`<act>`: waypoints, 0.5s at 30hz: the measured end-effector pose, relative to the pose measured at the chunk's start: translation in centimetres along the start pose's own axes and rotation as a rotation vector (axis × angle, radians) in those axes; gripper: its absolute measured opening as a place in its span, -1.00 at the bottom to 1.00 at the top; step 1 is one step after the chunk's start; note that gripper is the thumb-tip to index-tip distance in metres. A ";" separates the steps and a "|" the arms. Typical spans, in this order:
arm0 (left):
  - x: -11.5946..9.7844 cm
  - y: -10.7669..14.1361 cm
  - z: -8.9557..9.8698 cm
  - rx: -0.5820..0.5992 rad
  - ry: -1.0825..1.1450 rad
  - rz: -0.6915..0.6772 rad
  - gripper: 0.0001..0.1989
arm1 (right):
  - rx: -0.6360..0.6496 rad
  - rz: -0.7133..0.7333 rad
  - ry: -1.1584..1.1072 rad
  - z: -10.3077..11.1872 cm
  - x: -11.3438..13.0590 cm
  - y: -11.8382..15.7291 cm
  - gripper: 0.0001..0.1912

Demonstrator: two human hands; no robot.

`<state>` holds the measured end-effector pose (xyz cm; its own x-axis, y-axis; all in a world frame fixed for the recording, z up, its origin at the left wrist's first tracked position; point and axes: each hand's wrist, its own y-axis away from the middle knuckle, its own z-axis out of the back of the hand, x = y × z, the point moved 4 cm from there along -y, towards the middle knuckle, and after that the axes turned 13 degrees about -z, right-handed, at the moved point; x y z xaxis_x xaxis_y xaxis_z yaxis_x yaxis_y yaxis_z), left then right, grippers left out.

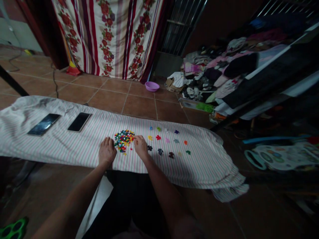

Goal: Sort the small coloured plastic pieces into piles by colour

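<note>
A loose, roughly round heap (124, 139) of small multicoloured pieces is spread on the tabletop (206, 149), directly between the two hands. Its left edge is bordered by the left hand (107, 151), which is laid on the cloth (50, 149) with its fingers bent; whether anything is held under them cannot be told. The heap's right edge is met by the fingertips of the right hand (141, 145), which are drawn together; whether a piece is pinched there cannot be made out. To the right of that hand, small piles (160, 151), each of one colour, are set out in rows. The cloth is woven or printed with thin stripes and is rumpled at both ends. Farther left, two flat, glossy rectangular phones (79, 121) are laid apart from the heap.
</note>
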<state>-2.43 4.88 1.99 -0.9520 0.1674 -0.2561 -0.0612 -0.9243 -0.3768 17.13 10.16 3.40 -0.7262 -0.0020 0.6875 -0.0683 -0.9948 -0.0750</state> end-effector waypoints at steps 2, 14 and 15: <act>0.0 0.0 0.0 -0.002 -0.002 -0.004 -0.64 | 0.022 -0.018 0.040 -0.2 0.2 -0.9 -0.65; 0.3 0.1 -0.5 -0.031 -0.017 -0.023 -0.63 | 0.090 -0.079 0.281 -1.0 0.7 -4.0 -0.64; 0.3 0.1 -0.5 -0.029 -0.019 -0.019 -0.63 | 0.101 -0.072 0.296 -1.0 0.7 -4.0 -0.63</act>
<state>-2.55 5.00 1.42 -0.9562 0.1784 -0.2320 -0.0710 -0.9105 -0.4074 16.16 14.29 3.46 -0.8903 0.0841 0.4475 -0.0698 -0.9964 0.0483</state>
